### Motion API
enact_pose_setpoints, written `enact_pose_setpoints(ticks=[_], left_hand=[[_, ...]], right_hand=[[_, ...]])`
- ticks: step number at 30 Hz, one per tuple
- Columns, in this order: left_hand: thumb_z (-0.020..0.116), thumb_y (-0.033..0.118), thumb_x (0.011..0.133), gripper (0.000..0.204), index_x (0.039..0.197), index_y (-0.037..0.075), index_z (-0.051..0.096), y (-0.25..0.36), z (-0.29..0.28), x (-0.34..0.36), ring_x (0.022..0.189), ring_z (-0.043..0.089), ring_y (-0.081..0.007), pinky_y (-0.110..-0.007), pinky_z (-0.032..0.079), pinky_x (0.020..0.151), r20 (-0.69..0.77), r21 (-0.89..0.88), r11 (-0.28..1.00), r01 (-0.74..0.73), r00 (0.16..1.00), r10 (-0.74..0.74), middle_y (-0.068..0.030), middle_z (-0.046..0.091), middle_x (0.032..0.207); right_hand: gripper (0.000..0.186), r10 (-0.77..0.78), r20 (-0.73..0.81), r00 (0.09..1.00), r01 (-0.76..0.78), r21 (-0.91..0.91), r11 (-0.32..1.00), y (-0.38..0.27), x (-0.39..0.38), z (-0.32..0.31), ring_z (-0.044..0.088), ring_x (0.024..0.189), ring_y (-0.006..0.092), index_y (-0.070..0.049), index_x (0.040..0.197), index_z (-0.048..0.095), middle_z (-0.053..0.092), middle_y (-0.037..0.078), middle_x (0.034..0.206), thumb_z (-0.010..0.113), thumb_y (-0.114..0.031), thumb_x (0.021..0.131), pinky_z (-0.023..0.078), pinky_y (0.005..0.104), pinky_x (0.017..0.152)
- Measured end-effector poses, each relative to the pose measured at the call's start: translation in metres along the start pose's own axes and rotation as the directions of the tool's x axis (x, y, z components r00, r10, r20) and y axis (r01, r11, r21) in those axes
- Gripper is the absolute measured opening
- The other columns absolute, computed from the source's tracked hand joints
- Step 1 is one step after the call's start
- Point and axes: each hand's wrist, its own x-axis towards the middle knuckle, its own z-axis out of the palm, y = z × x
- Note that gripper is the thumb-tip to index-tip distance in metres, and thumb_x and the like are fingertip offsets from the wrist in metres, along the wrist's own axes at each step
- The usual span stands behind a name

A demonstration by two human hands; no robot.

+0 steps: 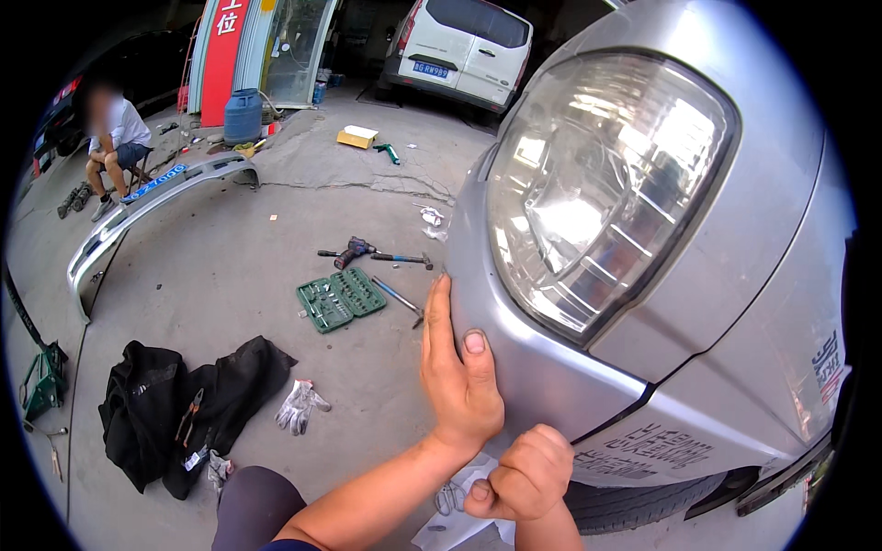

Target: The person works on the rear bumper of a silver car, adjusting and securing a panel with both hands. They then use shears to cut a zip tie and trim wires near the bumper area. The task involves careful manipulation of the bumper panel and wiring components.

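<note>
Close in front of me is the front corner of a silver vehicle, with a large clear headlight (597, 193) above a silver bumper (560, 386). My left hand (464, 376) lies flat along the bumper's outer left side, fingers stretched upward and thumb apart. Just below and right of it, my right hand (528, 473) is clenched in a fist by the bumper's lower edge; no tool sticks out of it. A dark gap runs between the bumper and the side panel (680, 432), which carries dark lettering. Under it part of a tyre (643, 505) shows.
On the concrete lie an open green socket set (341, 300), a cordless drill (356, 252), hammers (401, 261), black cloth (138, 413) with pliers (190, 415), and a glove (300, 407). A detached bumper (138, 207) rests left, near a seated person (118, 138). A white van (459, 55) stands behind.
</note>
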Motion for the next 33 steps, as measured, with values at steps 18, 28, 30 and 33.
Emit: enact_pose_setpoints(ticks=[18, 28, 30, 33], left_hand=[[0.052, 0.049, 0.104, 0.079, 0.157, -0.009, 0.041, 0.004, -0.011, 0.005, 0.146, 0.042, -0.0566, -0.057, 0.034, 0.121, -0.003, 0.037, 0.994, 0.100, 0.995, -0.100, -0.0393, 0.041, 0.158], [0.055, 0.043, 0.104, 0.078, 0.155, -0.013, 0.039, -0.008, 0.004, 0.000, 0.143, 0.040, -0.0625, -0.062, 0.030, 0.121, -0.023, -0.020, 1.000, 0.012, 1.000, -0.013, -0.0443, 0.041, 0.153], [0.054, 0.043, 0.105, 0.076, 0.152, -0.015, 0.040, -0.019, 0.010, -0.009, 0.138, 0.044, -0.0611, -0.060, 0.033, 0.120, -0.033, -0.065, 0.998, 0.004, 0.999, -0.006, -0.0439, 0.045, 0.148], [0.044, 0.036, 0.112, 0.058, 0.144, -0.012, 0.049, -0.016, 0.011, -0.003, 0.115, 0.060, -0.0339, -0.042, 0.047, 0.104, -0.081, -0.101, 0.993, -0.066, 0.995, 0.058, -0.0250, 0.063, 0.129]], right_hand=[[0.024, -0.052, 0.182, 0.982, 0.071, -0.100, 0.992, 0.007, -0.003, -0.001, 0.044, 0.048, 0.0210, -0.012, 0.068, 0.048, 0.048, 0.003, 0.059, 0.061, -0.024, 0.085, 0.034, 0.0330, 0.048], [0.027, 0.286, 0.899, 0.331, -0.684, 0.019, 0.729, -0.041, -0.215, 0.018, 0.069, 0.103, 0.0370, -0.005, 0.106, 0.073, 0.073, 0.017, 0.103, 0.074, -0.019, 0.084, 0.054, 0.0483, 0.093], [0.030, 0.175, 0.983, -0.059, -0.584, -0.176, 0.792, -0.028, -0.309, -0.008, 0.072, 0.100, 0.0381, -0.005, 0.114, 0.071, 0.074, 0.019, 0.107, 0.069, -0.024, 0.092, 0.057, 0.0510, 0.090], [0.038, 0.123, 0.761, -0.637, -0.337, -0.418, 0.844, -0.004, -0.353, -0.013, 0.073, 0.110, 0.0369, -0.005, 0.118, 0.073, 0.076, 0.017, 0.117, 0.068, -0.036, 0.096, 0.058, 0.0505, 0.094]])
